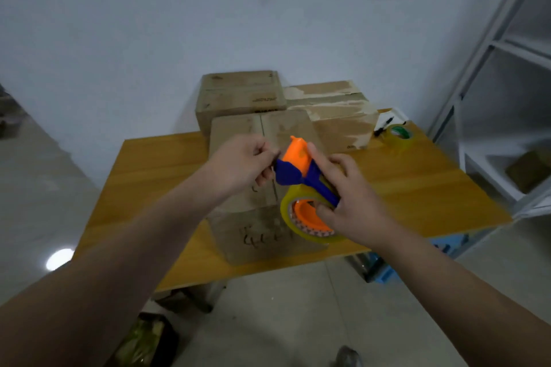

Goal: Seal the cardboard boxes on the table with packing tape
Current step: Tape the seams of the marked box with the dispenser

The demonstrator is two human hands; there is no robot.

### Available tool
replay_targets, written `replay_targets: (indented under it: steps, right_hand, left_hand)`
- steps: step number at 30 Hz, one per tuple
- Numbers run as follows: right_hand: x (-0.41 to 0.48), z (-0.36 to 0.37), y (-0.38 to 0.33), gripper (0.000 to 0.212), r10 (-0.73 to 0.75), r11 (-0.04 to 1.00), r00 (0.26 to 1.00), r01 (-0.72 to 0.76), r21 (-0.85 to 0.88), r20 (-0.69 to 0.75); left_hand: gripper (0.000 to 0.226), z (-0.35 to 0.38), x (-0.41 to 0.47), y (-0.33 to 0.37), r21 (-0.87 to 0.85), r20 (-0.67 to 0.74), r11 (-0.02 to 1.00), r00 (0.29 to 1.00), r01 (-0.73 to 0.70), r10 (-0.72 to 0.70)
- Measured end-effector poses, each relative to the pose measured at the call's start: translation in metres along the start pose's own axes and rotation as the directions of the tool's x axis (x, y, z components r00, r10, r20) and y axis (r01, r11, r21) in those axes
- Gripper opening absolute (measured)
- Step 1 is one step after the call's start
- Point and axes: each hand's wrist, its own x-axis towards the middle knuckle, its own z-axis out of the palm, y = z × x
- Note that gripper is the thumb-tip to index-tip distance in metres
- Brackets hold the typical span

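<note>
Three brown boxes are sitting on the wooden table (pixel 155 164): two at the back by the wall (pixel 241 95), the right one (pixel 337 110) patched with pale tape, and a front box (pixel 235 128) showing a dark seam down its top. Above it the right hand (pixel 354 197) is gripping an orange-and-blue dispenser (pixel 298 164), fingers curled into the core of its yellowish roll (pixel 286 205). The left hand (pixel 238 164) is pinching at the blue tip, and a spare roll (pixel 401 135) is lying at the far right corner.

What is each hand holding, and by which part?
Both hold the tape dispenser: the right hand grips its roll end, the left hand pinches its blue front end.
</note>
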Motion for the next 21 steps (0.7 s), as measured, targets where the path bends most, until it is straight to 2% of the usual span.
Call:
replay_targets:
  steps: [2, 4, 9, 14, 17, 21]
  right_hand:
    - [0.005, 0.015, -0.016, 0.094, -0.039, 0.992, 0.996, 0.048, -0.119, 0.077]
    - [0.014, 0.024, -0.027, 0.088, -0.061, 0.954, 0.982, 0.110, -0.278, 0.179]
    - [0.023, 0.015, -0.024, 0.078, -0.042, 0.759, 0.937, 0.257, -0.598, 0.348]
    - [0.037, 0.024, -0.041, 0.070, -0.102, 0.620, 0.918, 0.361, -0.697, 0.384]
    - [0.047, 0.029, -0.053, 0.067, -0.132, 0.592, 0.911, 0.389, -0.705, 0.392]
    - [0.054, 0.033, -0.065, 0.061, -0.153, 0.546, 0.897, 0.427, -0.721, 0.415]
  left_hand:
    - [0.028, -0.012, -0.016, -0.022, 0.050, 0.008, 0.997, 0.998, 0.060, -0.060]
    - [0.028, -0.021, -0.033, -0.050, 0.030, -0.008, 0.985, 0.986, 0.168, -0.168]
    - [0.027, -0.046, -0.072, -0.120, -0.118, -0.116, 0.925, 0.920, 0.362, -0.375]
    - [0.033, -0.028, -0.075, -0.149, -0.236, -0.269, 0.860, 0.820, 0.452, -0.505]
    - [0.046, -0.022, -0.079, -0.161, -0.222, -0.375, 0.860, 0.774, 0.459, -0.510]
    - [0.052, -0.014, -0.079, -0.173, -0.227, -0.436, 0.854, 0.735, 0.468, -0.519]
